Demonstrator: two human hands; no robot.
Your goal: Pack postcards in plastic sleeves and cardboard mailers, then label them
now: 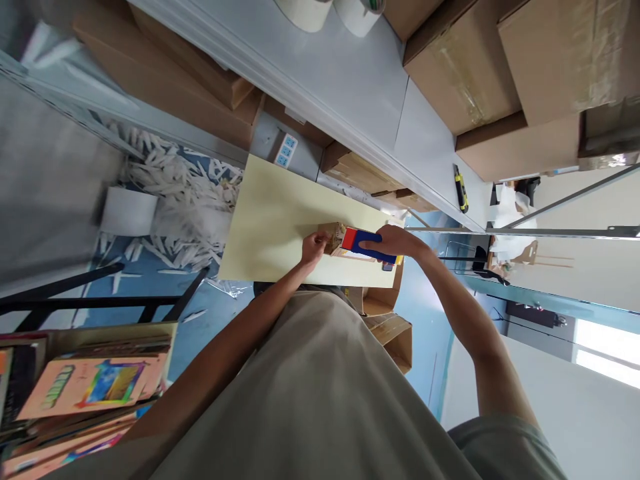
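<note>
On the pale yellow tabletop [275, 220] lies a small brown cardboard box [331, 233] with printed marks. My left hand [313, 249] is at its left end, fingers curled and fingertips pinching the box's edge. My right hand [393, 240] is wrapped round a flat blue item with a red end [367, 241], whose exact kind I cannot make out. The red end touches or overlaps the right side of the cardboard box. A whitish strip shows below the blue item. Close to my right hand is a small dark object [387, 267].
A grey shelf [350, 87] above the table holds tape rolls [357, 15], cardboard boxes [460, 73] and a yellow-black utility knife [461, 189]. A power strip [286, 151] sits behind the table. White paper scraps [185, 193] cover the floor at left. Open cartons [395, 333] stand below.
</note>
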